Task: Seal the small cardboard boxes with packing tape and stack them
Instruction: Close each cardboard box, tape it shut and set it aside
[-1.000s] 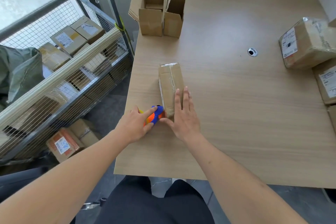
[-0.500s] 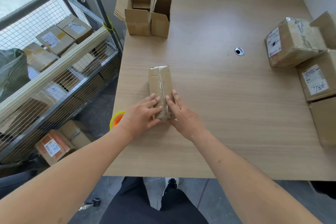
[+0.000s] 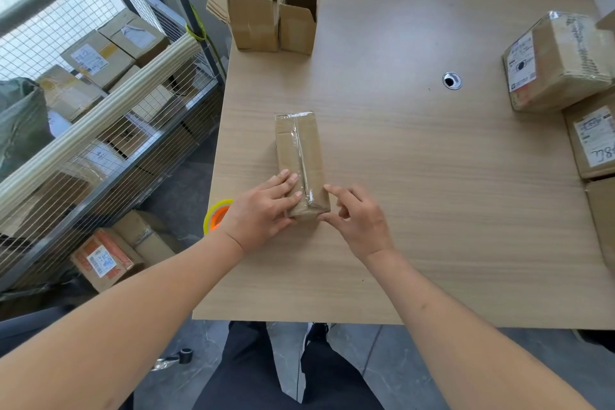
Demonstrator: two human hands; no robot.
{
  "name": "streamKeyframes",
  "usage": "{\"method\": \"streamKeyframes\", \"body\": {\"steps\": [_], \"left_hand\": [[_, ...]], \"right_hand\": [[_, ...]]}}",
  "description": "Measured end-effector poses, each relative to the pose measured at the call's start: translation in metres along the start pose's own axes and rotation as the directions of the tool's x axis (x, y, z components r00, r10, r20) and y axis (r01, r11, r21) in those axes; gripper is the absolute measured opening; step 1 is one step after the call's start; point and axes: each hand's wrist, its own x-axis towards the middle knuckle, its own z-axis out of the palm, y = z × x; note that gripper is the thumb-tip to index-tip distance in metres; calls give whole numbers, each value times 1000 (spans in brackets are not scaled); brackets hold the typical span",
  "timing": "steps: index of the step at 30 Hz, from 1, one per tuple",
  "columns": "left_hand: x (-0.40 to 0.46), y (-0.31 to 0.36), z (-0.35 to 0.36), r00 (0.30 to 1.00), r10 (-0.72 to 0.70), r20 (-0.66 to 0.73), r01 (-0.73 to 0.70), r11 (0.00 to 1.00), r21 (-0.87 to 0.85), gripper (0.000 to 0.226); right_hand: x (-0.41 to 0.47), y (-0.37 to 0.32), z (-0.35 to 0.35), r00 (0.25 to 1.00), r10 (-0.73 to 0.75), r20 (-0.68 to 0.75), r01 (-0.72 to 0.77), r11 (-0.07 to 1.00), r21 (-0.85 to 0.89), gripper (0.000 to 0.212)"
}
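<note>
While the wide pale wood-grain table is carrying everything, the work is centring on one small oblong brown cardboard box lying flat near the table's left edge, its long axis running away from the person. Along its top seam a clear glossy strip of packing tape is running from the far end to the near end and folding over the near corner.

Judging by this, the step in hand is rubbing the tape's tail down. The left hand is lying over the box's near left corner, its straight fingers pressing flat on the top beside the tape. The right hand is sitting at the near right corner, fingers loosely curled and the forefinger extended toward the box edge; whether it is actually touching the cardboard I cannot tell.

Doing this well is probably meaning steadying the box with one hand while the other is smoothing outward from the seam, so wrinkles and lifted edges are being pushed off.

Two open, unsealed upright cardboard boxes are waiting at the far left edge. A yellow and orange tape roll is peeking out just beside the left wrist, at the table's edge.
</note>
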Motion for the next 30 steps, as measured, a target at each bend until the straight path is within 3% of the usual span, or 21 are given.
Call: {"method": "streamKeyframes", "body": {"steps": [6, 14, 21, 27, 30], "left_hand": [[3, 3, 5, 1000, -12, -23, 11, 998, -61, 51], [12, 10, 14, 999, -28, -25, 25, 995, -96, 51], [28, 3, 13, 992, 99, 79, -90, 991, -101, 62], [34, 15, 28, 995, 96, 1, -96, 995, -37, 57], [43, 29, 35, 998, 56, -24, -57, 998, -24, 63]], "right_hand": [[-5, -3, 5, 992, 34, -123, -26, 997, 67, 50], [-16, 3, -1, 983, 7, -182, -5, 1000, 13, 41], [-25, 11, -6, 973, 18, -228, -18, 1000, 2, 23], [-24, 4, -3, 938, 157, -311, -159, 987, 16, 22], [-27, 3, -10, 882, 282, -379, -264, 959, 99, 24]]}}
